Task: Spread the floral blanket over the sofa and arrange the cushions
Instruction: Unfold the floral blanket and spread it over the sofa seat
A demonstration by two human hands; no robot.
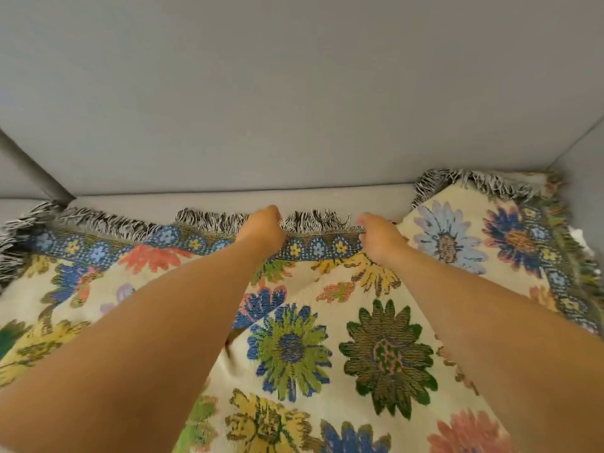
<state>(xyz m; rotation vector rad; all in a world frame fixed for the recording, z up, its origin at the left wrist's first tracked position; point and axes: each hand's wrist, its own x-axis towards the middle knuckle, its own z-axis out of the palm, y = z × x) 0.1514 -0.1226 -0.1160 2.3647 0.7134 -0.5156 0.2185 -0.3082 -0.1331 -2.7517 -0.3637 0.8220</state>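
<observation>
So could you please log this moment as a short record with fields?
left hand: grips the blanket's fringed far edge
right hand: grips the same edge, beside the left
blanket: floral, lying over the sofa seat, right part bunched up
sofa: grey, backrest bare
cushions: none in view

Two bare forearms, sleeveless as far as visible, end in hands, left (261,228) and right (379,235), without rings or watches.

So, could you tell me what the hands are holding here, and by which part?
Both hands hold the floral blanket by its blue fringed border at the far edge, near the sofa back: the left hand and the right hand grip it side by side.
</observation>
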